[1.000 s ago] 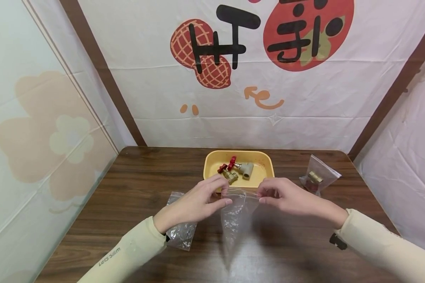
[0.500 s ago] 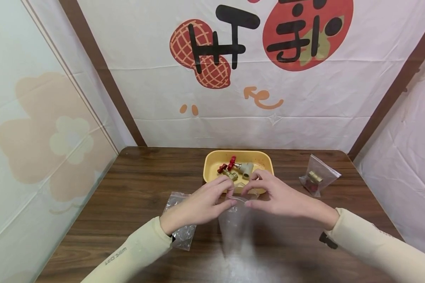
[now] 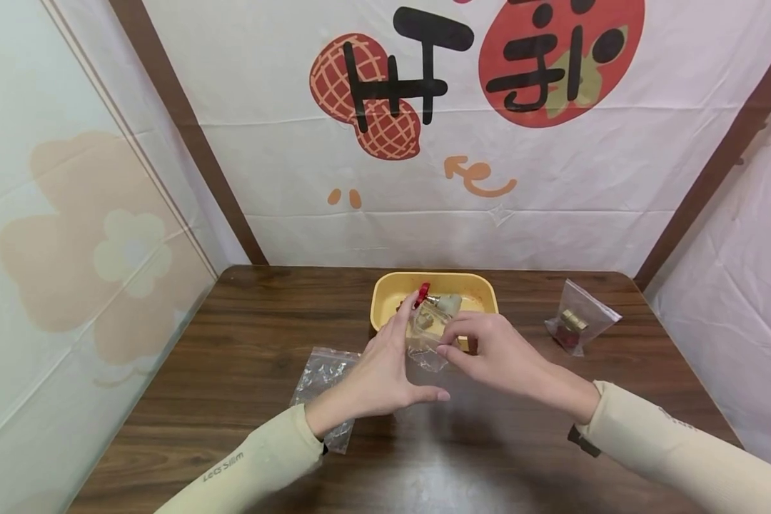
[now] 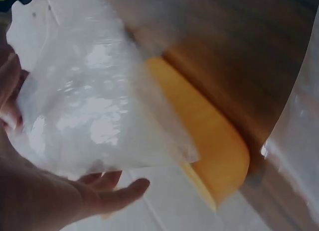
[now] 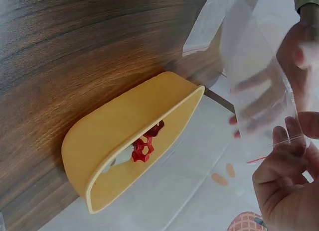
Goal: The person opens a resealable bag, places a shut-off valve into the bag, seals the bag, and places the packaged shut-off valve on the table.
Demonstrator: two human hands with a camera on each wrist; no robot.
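Note:
A clear zip bag (image 3: 427, 358) hangs in front of the yellow tray, pinched near its mouth between the thumb and fingers of my right hand (image 3: 497, 355). My left hand (image 3: 383, 371) is spread beside the bag, thumb and fingers wide apart. In the right wrist view, the left fingers show through the bag's film (image 5: 249, 66). Inside the yellow tray (image 5: 114, 116) lie two valves: a grey one (image 3: 450, 303) with a red handwheel (image 5: 143, 149), and a brass one partly hidden behind the bag and left hand.
Another clear zip bag (image 3: 321, 375) lies flat on the wooden table (image 3: 250, 343), partly under the left forearm. At the right stands a zip bag (image 3: 572, 325) holding a brass and red valve. A printed cloth (image 3: 283, 143) hangs behind the table.
Both hands were pinching the bag's mouth. The left hand has let go and spread its fingers, while the right keeps its pinch. The bag has swung up toward the tray.

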